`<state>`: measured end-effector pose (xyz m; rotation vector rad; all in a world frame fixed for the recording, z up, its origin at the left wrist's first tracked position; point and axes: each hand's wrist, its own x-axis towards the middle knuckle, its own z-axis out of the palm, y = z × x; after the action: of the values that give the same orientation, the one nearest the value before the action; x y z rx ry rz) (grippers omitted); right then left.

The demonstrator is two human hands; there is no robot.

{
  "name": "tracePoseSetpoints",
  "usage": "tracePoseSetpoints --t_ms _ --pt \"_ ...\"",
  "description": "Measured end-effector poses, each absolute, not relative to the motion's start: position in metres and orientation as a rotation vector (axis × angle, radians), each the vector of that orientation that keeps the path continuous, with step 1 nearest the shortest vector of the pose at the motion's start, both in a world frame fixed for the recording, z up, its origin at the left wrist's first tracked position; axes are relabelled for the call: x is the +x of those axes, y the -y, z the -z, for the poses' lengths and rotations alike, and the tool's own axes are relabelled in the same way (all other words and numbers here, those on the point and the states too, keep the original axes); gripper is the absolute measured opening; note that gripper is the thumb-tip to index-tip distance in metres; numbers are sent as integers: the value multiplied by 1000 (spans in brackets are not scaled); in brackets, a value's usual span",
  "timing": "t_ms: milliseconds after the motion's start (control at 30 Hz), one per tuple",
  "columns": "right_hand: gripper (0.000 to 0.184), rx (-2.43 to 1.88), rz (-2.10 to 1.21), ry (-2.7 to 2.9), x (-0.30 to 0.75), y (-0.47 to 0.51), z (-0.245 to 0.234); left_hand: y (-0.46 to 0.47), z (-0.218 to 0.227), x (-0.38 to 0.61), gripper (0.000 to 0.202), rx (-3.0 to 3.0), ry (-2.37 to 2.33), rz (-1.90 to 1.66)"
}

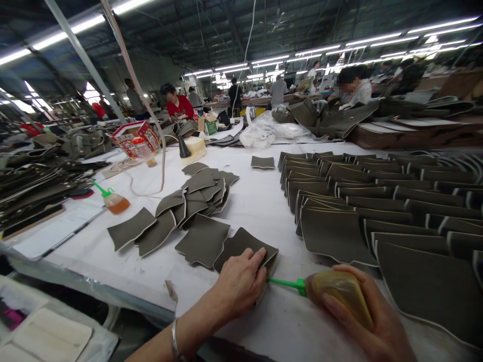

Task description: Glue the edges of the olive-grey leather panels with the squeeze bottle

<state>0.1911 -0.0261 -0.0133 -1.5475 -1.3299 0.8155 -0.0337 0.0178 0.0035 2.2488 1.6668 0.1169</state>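
My left hand (238,281) lies on a dark olive leather piece (245,246) near the table's front edge, fingers pressing its right corner down. My right hand (362,314) is wrapped round a yellowish squeeze bottle (339,291) with a green nozzle (287,284). The nozzle tip points left at the edge of the piece under my left hand. More cut pieces of the same leather (196,201) lie scattered to the left and behind.
Overlapping rows of larger leather panels (396,211) fill the table's right side. A second glue bottle (113,201) lies at the left, near a hanging cord (162,166) and a red box (136,138). Other workers sit at far tables.
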Motion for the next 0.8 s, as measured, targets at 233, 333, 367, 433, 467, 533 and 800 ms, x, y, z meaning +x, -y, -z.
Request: tracePoseSetpoints --t_ms 233,333,367,433,467,533,800 --pt "45 -1523 -720 1394 195 23 14 -20 -4 -34 43 2248 -1645 -123" --pt "45 -1508 -775 1409 197 24 16 -20 -4 -34 43 2240 -1628 -146" --pt "45 -1518 -792 1395 198 23 15 -20 -4 -34 43 2234 -1631 -151" --pt "48 -1548 -793 1367 201 20 14 -21 -3 -35 43 2223 -1640 -153" --pt "49 -1561 -784 1362 202 19 13 -21 -3 -35 42 2220 -1642 -151" --pt "49 -1557 -757 1377 201 19 12 -21 -3 -35 43 2218 -1645 -148" --pt "48 -1553 -746 1364 197 17 12 -21 -3 -35 43 2226 -1644 -155"
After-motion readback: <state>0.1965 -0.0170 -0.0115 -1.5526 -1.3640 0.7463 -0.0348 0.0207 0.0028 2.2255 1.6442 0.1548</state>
